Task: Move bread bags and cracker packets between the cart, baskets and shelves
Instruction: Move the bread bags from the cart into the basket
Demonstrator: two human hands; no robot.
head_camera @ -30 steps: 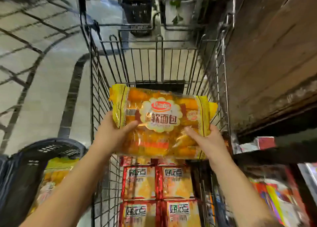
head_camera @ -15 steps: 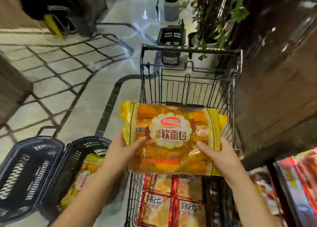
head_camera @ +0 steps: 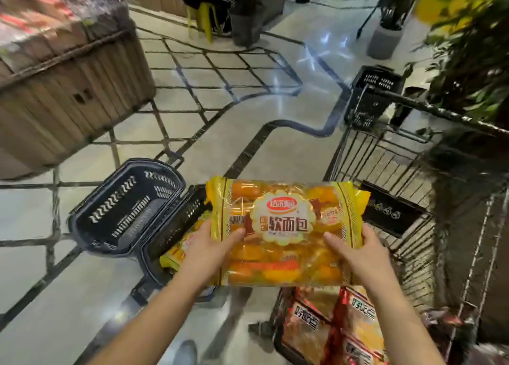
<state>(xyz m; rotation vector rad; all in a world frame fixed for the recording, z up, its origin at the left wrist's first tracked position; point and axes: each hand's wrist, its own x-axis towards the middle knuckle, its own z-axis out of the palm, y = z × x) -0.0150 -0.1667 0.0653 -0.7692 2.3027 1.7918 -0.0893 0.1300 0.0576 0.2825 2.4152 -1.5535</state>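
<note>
A bag (head_camera: 286, 235) of bread is held in the air between the cart (head_camera: 366, 149) and two baskets on the floor. It is pinched at its lower corners by the left hand (head_camera: 212, 243) and the right hand (head_camera: 355, 251), thumbs laid on the front, fingers hidden behind.

The task is judged part done. A second bag (head_camera: 184, 249) is seen lying in the near basket (head_camera: 146, 257), nothing is seen in the empty basket (head_camera: 124, 207) beside it, and cracker packets (head_camera: 330, 326) are stacked in the cart. The held bag is not yet set down, and where it is bound cannot be told.

A far basket (head_camera: 374, 89) is set beyond the cart, near a plant (head_camera: 468, 47). A wooden stand (head_camera: 68, 89) is seen at the left. Only the basket rim or the cart's wire wall would need to be cleared.
</note>
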